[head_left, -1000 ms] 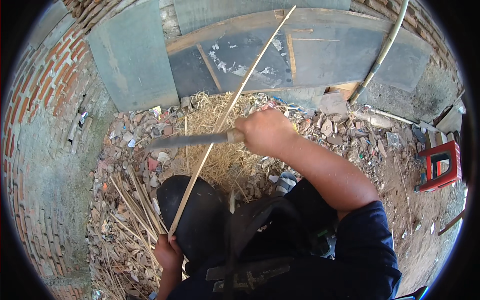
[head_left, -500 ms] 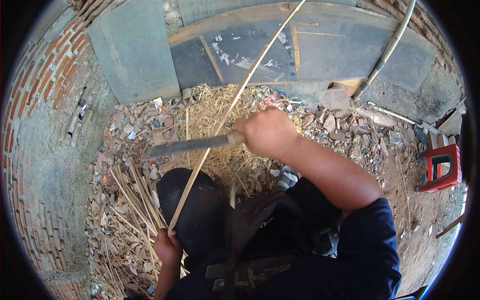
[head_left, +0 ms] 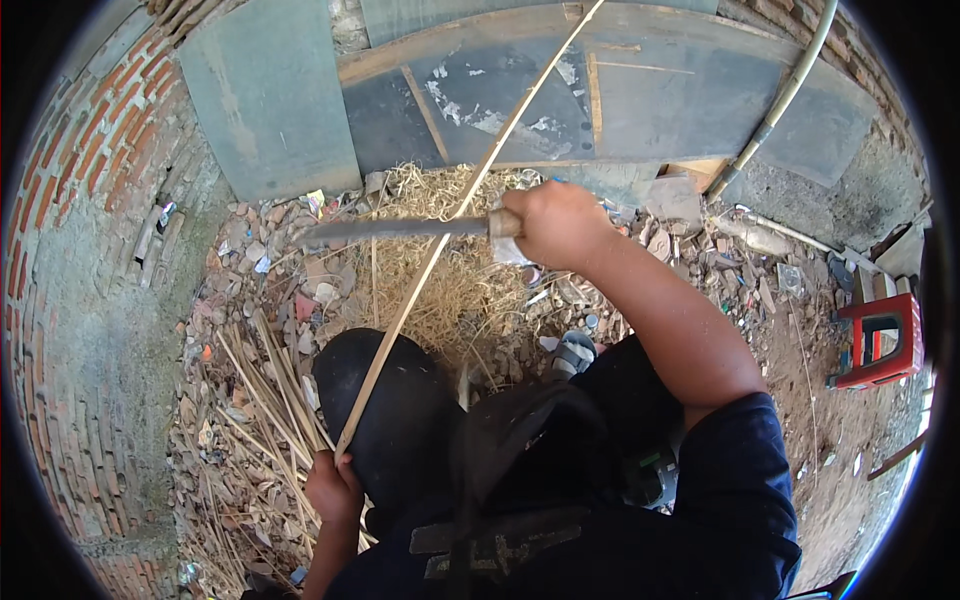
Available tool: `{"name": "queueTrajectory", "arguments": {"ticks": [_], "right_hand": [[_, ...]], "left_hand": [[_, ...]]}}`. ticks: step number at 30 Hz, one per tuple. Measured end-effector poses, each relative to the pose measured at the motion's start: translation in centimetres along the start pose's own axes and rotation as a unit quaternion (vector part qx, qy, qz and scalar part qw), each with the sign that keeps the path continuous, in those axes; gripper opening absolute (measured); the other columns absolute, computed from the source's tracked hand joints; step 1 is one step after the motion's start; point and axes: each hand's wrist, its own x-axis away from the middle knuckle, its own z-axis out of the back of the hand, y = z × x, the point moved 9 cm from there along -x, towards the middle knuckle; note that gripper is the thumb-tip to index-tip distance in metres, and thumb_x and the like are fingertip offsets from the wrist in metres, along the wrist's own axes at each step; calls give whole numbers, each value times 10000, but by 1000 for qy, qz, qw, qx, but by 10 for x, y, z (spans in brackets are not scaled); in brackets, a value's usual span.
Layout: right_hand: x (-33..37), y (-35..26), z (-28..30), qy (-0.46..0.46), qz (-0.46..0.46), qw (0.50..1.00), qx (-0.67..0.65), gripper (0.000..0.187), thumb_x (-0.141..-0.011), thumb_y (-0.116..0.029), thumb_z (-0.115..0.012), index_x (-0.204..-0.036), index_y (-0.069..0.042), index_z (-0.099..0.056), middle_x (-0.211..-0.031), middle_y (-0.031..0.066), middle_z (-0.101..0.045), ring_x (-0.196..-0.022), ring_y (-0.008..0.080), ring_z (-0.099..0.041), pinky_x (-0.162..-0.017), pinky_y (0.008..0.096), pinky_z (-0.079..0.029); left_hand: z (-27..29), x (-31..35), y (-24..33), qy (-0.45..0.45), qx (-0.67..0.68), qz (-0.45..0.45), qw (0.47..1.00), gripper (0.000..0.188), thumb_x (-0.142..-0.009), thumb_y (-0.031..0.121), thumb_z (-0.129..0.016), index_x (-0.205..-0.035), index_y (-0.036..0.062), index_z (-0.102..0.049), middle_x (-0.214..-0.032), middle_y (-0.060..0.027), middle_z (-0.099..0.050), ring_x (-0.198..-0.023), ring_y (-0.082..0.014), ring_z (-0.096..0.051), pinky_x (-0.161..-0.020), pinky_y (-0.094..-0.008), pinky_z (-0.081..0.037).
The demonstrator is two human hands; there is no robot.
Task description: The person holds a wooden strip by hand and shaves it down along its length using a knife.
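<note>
My right hand is closed round the handle of a long-bladed knife, whose blade points left. The blade lies across a long pale bamboo strip and appears to touch it. That strip runs slantwise from the lower left over my dark-clad knee to the panels at the far side. My left hand grips its near end beside the knee. Under the knife spreads a heap of curly shavings. Several more strips lie on the ground just left of my knee.
Rubble and litter cover the ground around me. Dark panels lean at the far side, with a bamboo pole against them. A brick wall rises on the left. A red plastic stool stands at the right.
My right hand and the knife have moved away from me and slightly right, farther up the strip. My left hand has barely moved and keeps its hold.
</note>
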Motion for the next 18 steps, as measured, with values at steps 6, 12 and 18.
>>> {"name": "queueTrajectory", "arguments": {"ticks": [6, 12, 18], "right_hand": [[3, -16, 3, 82, 45, 995, 26, 70, -815, -155, -663, -875, -122, -649, -747, 97, -705, -717, 315, -717, -704, 466, -581], [-9, 29, 6, 135, -6, 990, 33, 103, -790, -156, -660, -886, -119, -657, -754, 111, -703, -732, 333, -710, -712, 473, -577], [-1, -3, 1, 126, 47, 991, 28, 103, -772, -139, -685, -867, -124, -649, -723, 92, -697, -714, 295, -717, -709, 465, -575]], "left_hand": [[-1, -1, -5, 7, 10, 0, 1000, 194, -928, 212, -633, -872, 41, -561, -705, -239, -607, -652, -489, -598, -576, -558, -445], [2, 2, -1, 9, 11, 0, 1000, 213, -938, 229, -628, -889, 31, -564, -707, -239, -607, -666, -491, -603, -580, -563, -443], [-5, 1, -10, -4, 6, 6, 1000, 197, -976, 199, -578, -894, 20, -564, -727, -245, -597, -687, -486, -601, -587, -523, -441]]}}
